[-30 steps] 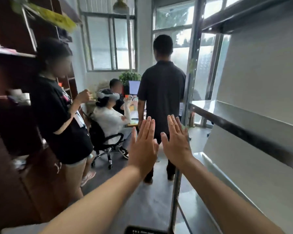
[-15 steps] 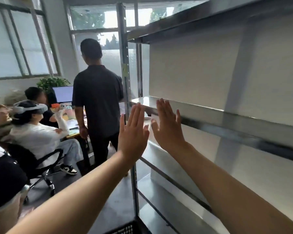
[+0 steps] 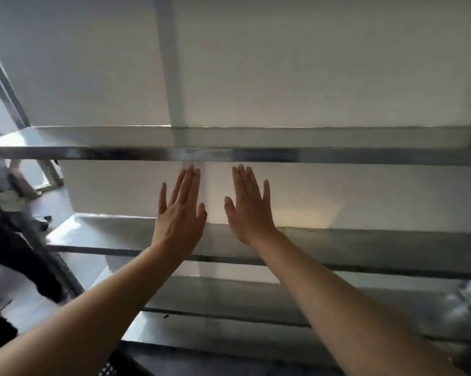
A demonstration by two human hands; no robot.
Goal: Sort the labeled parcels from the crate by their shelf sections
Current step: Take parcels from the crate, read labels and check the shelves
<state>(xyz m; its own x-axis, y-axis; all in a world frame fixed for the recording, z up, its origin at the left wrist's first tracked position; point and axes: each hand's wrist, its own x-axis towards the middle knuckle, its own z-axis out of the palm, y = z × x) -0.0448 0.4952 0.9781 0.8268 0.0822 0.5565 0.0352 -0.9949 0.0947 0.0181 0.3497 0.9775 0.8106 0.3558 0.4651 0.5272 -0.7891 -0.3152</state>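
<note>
The left hand (image 3: 180, 213) and right hand (image 3: 249, 210) are held up side by side, a little apart, backs toward the camera, before a steel shelf unit (image 3: 392, 270). Each grip is spread flat, fingers straight, and holds nothing. No parcels are in view. The crate is probably the dark mesh corner (image 3: 110, 369) at the near bottom edge, left of centre, under the left forearm, but too little shows to be sure. The top rail (image 3: 337, 156) runs just above the fingertips, the middle shelf (image 3: 378, 241) sits level with the wrists, and the lower shelf (image 3: 256, 302) is nearer, all backed by a white wall (image 3: 310, 63). Sorting seems not yet begun. The main risk, I judge, is misplacing: no section labels can be read on the shelf unit, so a parcel could land in the wrong bay. With the crate low and nearly out of sight, a reach down could knock a forearm on a steel rail edge. A blurred dark shape (image 3: 17, 253) at the near left, perhaps someone's clothing, may crowd that side.
</note>
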